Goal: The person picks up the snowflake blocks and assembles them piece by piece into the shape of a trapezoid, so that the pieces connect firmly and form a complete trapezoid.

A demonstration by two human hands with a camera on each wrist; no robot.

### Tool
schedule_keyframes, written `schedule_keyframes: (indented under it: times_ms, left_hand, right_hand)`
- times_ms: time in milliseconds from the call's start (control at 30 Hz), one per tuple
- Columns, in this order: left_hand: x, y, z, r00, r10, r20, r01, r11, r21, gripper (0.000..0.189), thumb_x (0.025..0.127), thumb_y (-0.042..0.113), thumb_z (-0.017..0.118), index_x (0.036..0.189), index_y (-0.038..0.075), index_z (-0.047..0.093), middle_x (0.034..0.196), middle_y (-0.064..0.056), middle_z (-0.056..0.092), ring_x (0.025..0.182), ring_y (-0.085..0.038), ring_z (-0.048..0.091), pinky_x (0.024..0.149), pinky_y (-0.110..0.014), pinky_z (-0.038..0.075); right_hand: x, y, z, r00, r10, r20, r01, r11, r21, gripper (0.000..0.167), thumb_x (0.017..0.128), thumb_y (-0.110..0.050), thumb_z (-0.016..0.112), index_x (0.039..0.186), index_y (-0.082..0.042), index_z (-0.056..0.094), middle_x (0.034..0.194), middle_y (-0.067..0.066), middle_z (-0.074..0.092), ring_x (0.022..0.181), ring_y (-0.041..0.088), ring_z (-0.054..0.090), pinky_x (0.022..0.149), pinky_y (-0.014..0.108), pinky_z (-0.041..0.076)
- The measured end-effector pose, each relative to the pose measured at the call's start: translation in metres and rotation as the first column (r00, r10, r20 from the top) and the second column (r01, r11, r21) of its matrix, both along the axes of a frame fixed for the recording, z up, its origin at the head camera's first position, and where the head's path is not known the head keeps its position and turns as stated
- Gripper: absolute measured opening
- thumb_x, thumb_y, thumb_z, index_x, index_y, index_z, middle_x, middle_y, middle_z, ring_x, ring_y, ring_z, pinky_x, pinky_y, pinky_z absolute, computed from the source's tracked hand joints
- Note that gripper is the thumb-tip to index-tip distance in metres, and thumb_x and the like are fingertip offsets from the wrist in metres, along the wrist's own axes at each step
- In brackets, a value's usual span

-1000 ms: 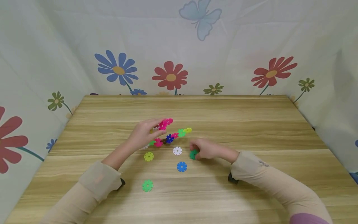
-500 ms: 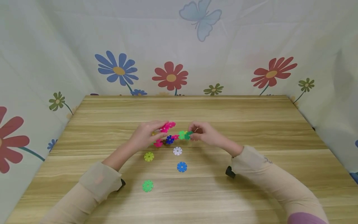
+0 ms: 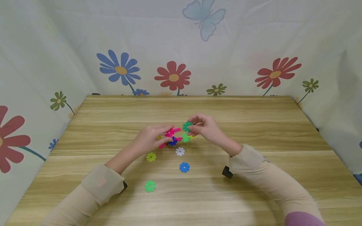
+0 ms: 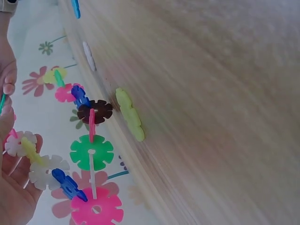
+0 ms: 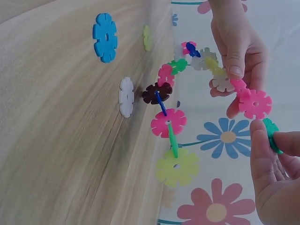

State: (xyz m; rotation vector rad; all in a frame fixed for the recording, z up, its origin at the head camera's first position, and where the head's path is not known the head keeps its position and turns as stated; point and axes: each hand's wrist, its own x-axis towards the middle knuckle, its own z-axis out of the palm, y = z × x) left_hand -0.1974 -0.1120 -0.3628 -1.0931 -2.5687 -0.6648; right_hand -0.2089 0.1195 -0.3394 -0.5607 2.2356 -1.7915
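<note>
A curved chain of slotted, flower-shaped plastic discs (image 5: pixel 168 123) hangs from my left hand (image 3: pixel 152 138), whose thumb and fingers pinch it near one end. That end finishes in a pink disc (image 5: pixel 255 104), and the chain's other end in a yellow disc (image 5: pixel 177 168). Between thumb and fingertips, my right hand (image 3: pixel 207 128) pinches a dark green disc (image 3: pixel 187 126). In the right wrist view it sits right beside the pink end disc, turned nearly edge-on. Part of the chain is hidden behind the left hand in the head view.
Loose discs lie flat on the wooden table (image 3: pixel 254 125): a yellow-green one (image 3: pixel 151 157), a white one (image 3: pixel 179 151), a blue one (image 3: pixel 184 167) and, closer to the person, a light green one (image 3: pixel 150 186). A flower-printed curtain (image 3: pixel 237 47) surrounds the table's back and sides.
My right hand has lifted the green disc off the table and brought it up and left, to the chain's pink end. The left hand has shifted slightly right with the chain.
</note>
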Motion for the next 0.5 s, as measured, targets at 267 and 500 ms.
schedule_keyframes:
  times_ms: [267, 500]
  left_hand:
    - [0.0015, 0.0032, -0.0039, 0.991, -0.021, -0.130, 0.017, 0.999, -0.027, 0.041, 0.077, 0.029, 0.067, 0.111, 0.007, 0.062, 0.104, -0.008, 0.065, 0.092, -0.020, 0.064, 0.072, -0.029, 0.052]
    - [0.0032, 0.0062, -0.0057, 0.982, -0.022, -0.186, 0.014, 0.999, -0.045, 0.041, 0.076, 0.029, 0.068, 0.111, 0.009, 0.062, 0.103, -0.006, 0.066, 0.091, -0.018, 0.064, 0.070, -0.028, 0.052]
  right_hand:
    - [0.0007, -0.0007, -0.0004, 0.999, 0.014, 0.031, -0.014, 1.000, 0.007, 0.018, 0.082, 0.005, 0.055, 0.100, 0.009, 0.054, 0.078, 0.012, 0.056, 0.059, 0.013, 0.063, 0.060, 0.035, 0.053]
    - [0.0028, 0.0004, -0.0001, 0.999, 0.003, 0.044, -0.004, 1.000, 0.016, 0.018, 0.082, 0.005, 0.055, 0.099, 0.009, 0.054, 0.075, 0.010, 0.057, 0.059, 0.015, 0.063, 0.056, 0.029, 0.053]
